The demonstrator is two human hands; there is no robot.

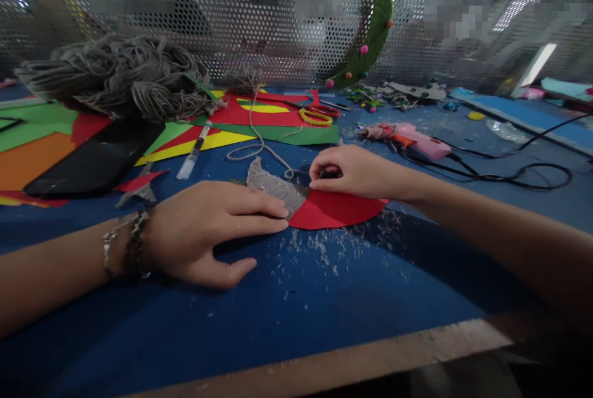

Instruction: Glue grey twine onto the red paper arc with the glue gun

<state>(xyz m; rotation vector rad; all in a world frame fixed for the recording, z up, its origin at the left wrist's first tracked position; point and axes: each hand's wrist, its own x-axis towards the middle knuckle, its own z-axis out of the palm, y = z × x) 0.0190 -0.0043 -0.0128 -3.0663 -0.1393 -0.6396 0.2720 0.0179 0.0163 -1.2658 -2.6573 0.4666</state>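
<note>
A curved red sheet piece (340, 209) lies on the blue table, its left part covered with rows of grey yarn (273, 186). My left hand (210, 228) rests flat with fingers stretched out, index and middle fingertips on the yarn-covered part near its lower edge. Above the boundary between grey and red, my right hand (354, 170) has thumb and fingers pinched together. A loose strand of grey yarn (263, 144) loops across the table and runs to those fingertips, where its end is hidden.
Behind lie a heap of grey yarn (134, 76), a black phone (95, 157), a marker (194, 151), yellow-handled scissors (317, 116) and coloured sheets. A pink glue gun (417, 140) with a black cord sits at right. A green crescent (370, 39) leans on the perforated metal screen.
</note>
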